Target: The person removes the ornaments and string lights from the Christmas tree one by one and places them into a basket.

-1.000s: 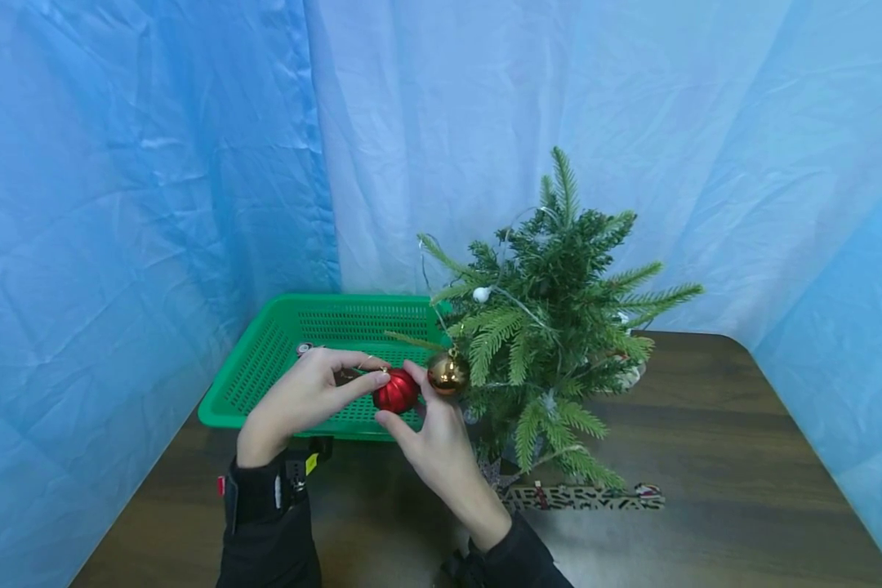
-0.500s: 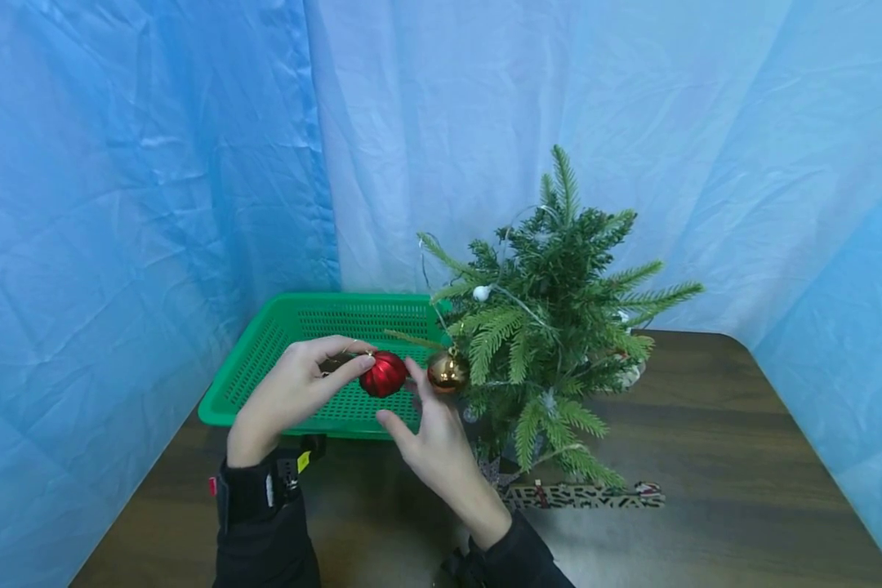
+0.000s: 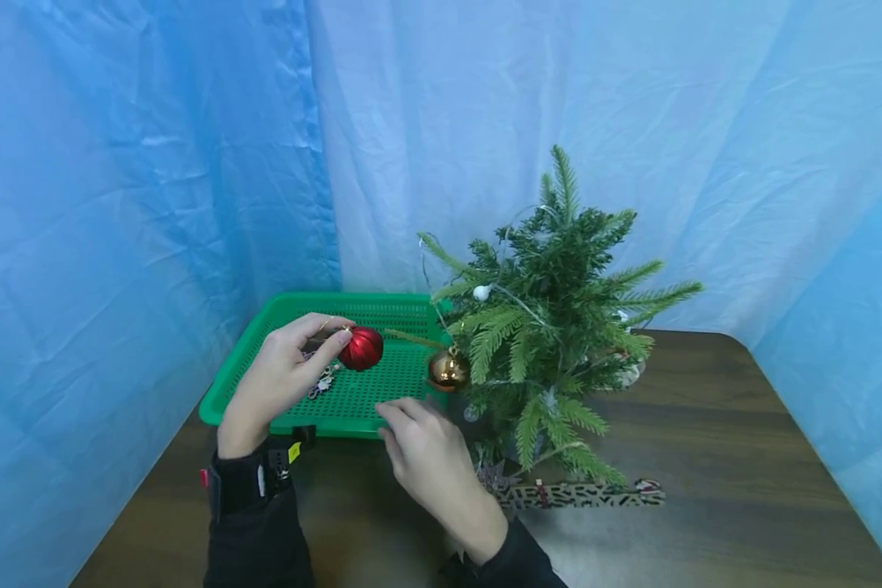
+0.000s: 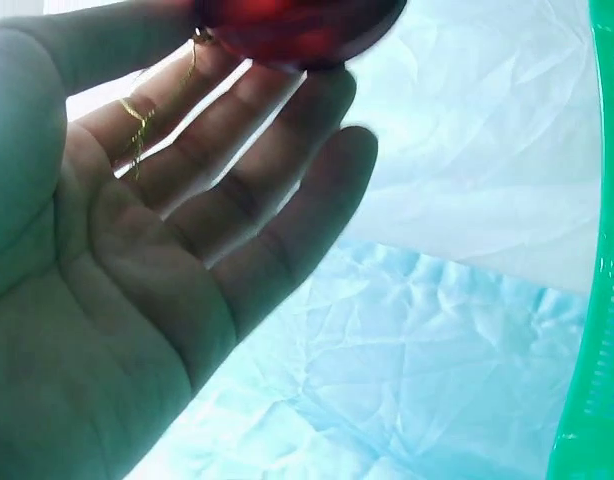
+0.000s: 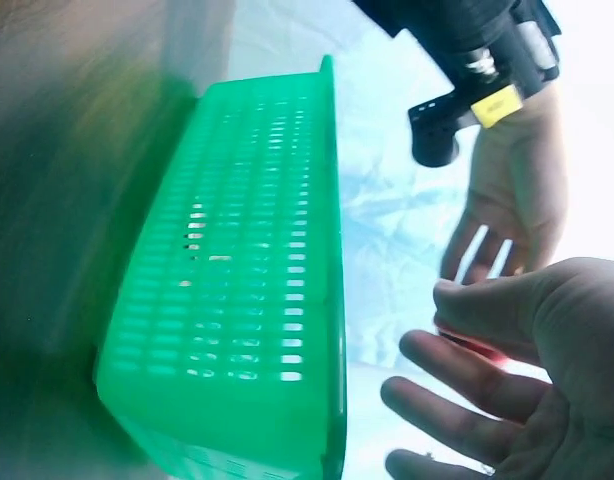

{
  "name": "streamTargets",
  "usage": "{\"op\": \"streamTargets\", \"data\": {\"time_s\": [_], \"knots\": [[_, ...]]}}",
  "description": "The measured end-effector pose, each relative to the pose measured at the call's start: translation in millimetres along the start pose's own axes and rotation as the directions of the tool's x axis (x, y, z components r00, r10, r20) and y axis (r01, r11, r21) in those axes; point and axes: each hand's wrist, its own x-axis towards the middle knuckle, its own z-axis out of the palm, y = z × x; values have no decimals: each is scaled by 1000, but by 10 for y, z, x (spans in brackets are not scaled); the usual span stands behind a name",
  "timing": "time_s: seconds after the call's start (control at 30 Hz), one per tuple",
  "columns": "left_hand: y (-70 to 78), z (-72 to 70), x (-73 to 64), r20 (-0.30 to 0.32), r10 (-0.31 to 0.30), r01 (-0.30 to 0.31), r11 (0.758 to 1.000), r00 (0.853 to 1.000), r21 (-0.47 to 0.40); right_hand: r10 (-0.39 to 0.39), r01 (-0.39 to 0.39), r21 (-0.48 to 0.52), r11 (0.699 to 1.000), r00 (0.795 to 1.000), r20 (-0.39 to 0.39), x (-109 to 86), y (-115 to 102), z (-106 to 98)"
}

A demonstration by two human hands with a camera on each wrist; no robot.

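Note:
A shiny red ribbed bauble (image 3: 361, 349) is pinched near its cap between the thumb and fingers of my left hand (image 3: 279, 371), above the green basket (image 3: 397, 423). In the left wrist view its gold hanging thread (image 4: 139, 120) dangles by the fingers. My right hand (image 3: 434, 461) is apart from the bauble, near the basket's front right corner, its fingers loosely bent and holding nothing. A gold bauble (image 3: 448, 371) hangs from a left branch of the small Christmas tree (image 3: 559, 327), just above the right hand.
Small ornaments (image 3: 324, 382) lie inside the basket, partly behind the left hand. A "MERRY CHRISTMAS" letter strip (image 3: 588, 495) and a glittery star (image 3: 496, 475) are at the tree's foot on the dark wooden table (image 3: 720, 457). Blue curtains (image 3: 441, 147) surround the table.
My left hand has carried the red bauble up and left, away from the right hand. The right hand has drawn back slightly from beside the gold bauble, its fingers closer together.

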Motion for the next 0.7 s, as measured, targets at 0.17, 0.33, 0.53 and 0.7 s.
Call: {"op": "streamTargets", "data": {"time_s": [0.17, 0.33, 0.53, 0.7], "knots": [[-146, -37, 45, -33, -36, 38, 997, 999, 60, 25, -21, -52, 998, 997, 68, -12, -11, 21], [-351, -58, 101, -83, -38, 49, 989, 996, 139, 51, -32, -99, 995, 980, 194, -20, 10, 54], [-586, -107, 137, -59, -60, 71, 978, 996, 195, 53, -27, -110, 994, 969, 241, -15, 21, 74], [-726, -175, 147, 46, -135, 120, 964, 990, 236, 57, -28, -118, 993, 966, 251, -10, 20, 64]]}}
